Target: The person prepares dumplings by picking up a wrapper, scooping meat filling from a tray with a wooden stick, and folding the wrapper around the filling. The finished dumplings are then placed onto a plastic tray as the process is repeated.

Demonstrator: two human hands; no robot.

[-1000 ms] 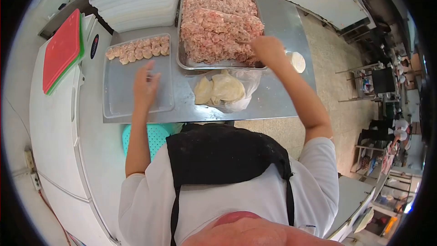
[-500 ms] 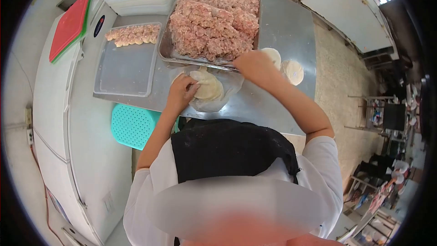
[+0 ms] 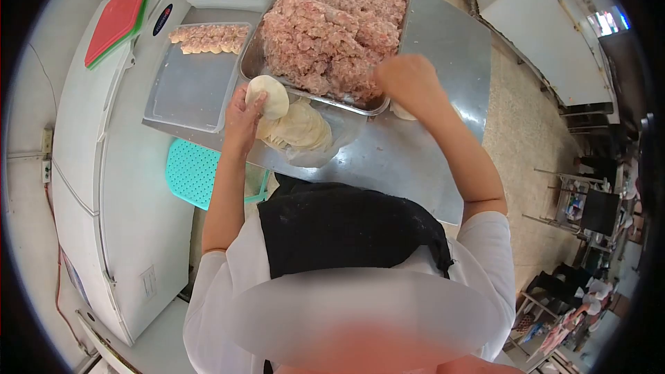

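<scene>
The left hand (image 3: 244,116) holds one round wrapper (image 3: 269,95) flat on its open fingers, just above the wrapper stack (image 3: 299,125) on the steel worktop (image 3: 429,41). The right hand (image 3: 409,79) is closed at the near edge of the mince (image 3: 325,34) in the metal tray (image 3: 251,55) — what it grips cannot be told. Judgement: keep the wrapper level and centred on the fingers, and take a small, even portion — overfilling would likely split the seal. Finished dumplings (image 3: 208,38) lie on the plastic tray (image 3: 187,97) to the left.
</scene>
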